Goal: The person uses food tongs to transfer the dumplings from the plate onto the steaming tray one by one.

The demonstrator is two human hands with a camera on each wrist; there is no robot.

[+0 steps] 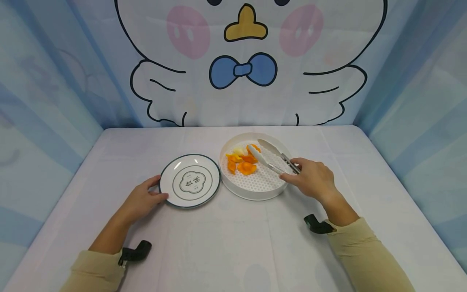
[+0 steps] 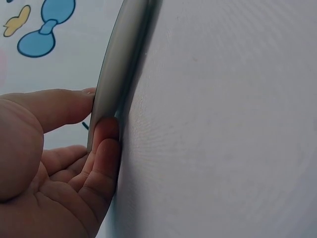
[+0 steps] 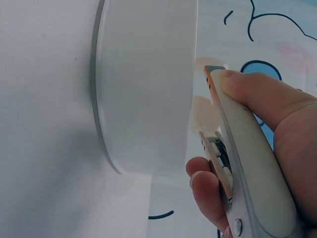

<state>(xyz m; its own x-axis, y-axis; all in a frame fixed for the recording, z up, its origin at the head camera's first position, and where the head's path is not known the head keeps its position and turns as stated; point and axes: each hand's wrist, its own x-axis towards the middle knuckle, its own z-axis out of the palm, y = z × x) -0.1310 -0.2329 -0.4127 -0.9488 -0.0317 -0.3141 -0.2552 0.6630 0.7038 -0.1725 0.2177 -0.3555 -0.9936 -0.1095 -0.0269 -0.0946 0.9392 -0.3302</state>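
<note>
In the head view, my left hand (image 1: 140, 201) holds the left rim of a white plate (image 1: 171, 190) with a dark blue edge and printed characters. The left wrist view shows the thumb on the plate's rim (image 2: 111, 82) and the fingers against its underside. My right hand (image 1: 311, 178) grips a pair of tongs (image 1: 271, 165) by the handles. Their two arms are spread apart, reaching over a round white perforated tray (image 1: 255, 196). Several orange pieces (image 1: 247, 168) and a pale yellow piece (image 1: 238, 151) lie inside; one tong tip is close to an orange piece. Whether it touches cannot be told.
A white cloth covers the table (image 1: 219, 251). The plate sits close against the tray's left side. Behind the table hangs a curtain (image 1: 244, 105) with a cartoon print, and blue curtains flank both sides. Black wrist cameras (image 1: 136, 251) stick out from the sleeves.
</note>
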